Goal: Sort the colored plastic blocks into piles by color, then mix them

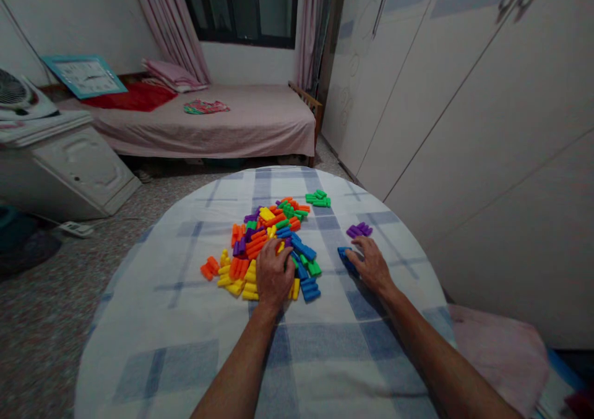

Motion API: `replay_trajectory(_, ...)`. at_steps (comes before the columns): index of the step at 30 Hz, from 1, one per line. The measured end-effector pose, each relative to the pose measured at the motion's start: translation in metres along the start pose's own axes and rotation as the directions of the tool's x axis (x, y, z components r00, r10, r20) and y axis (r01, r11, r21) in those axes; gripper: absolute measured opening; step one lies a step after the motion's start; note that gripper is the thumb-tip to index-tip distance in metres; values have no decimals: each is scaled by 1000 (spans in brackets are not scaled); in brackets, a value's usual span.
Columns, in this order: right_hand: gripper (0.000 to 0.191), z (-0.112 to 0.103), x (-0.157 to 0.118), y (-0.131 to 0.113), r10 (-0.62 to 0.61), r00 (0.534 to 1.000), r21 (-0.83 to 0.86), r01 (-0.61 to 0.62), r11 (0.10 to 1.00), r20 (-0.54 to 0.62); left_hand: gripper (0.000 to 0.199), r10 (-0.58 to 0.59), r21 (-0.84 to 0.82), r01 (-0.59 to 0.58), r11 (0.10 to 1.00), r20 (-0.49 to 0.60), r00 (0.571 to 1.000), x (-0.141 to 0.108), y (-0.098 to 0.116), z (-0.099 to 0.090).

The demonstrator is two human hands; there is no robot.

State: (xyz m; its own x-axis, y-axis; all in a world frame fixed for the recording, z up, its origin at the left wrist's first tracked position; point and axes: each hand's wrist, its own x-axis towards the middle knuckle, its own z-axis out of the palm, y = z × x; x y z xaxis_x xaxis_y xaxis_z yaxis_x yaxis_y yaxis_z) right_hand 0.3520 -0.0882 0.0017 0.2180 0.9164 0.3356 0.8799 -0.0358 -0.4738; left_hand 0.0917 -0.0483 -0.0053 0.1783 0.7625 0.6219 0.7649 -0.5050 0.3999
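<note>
A heap of small ribbed plastic pieces [257, 246] in orange, yellow, green, purple and blue lies mid-table. My left hand [275, 273] rests over the heap's front, fingers curled down among the pieces; yellow and purple ones show by its thumb and forefinger. Whatever it grips is hidden. To the right, my right hand [371, 264] hovers low at some blue pieces [344, 254]. Its thumb touches them, while the thumb and forefinger stand apart. Just beyond that hand is a small purple group [359, 229], and farther back sits a green group [318, 198].
A checked cloth [185, 345] covers the round table. Behind it stands a bed [250, 128] with a pink sheet. White wardrobe doors [464, 128] rise on the right, and a low white cabinet [88, 171] is at left. Pink fabric [501, 351] lies beside the table's right edge.
</note>
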Motion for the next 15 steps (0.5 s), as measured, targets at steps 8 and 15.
replay_trajectory(8,71,-3,61,25,389,915,-313,-341,887,107,23,4,3,-4,1000,-11,1000,-1,-1,1)
replay_trajectory(15,52,30,105,8,246,957,-199,-214,956,154,23,0,0,0,1000,-4,1000,0,0,0)
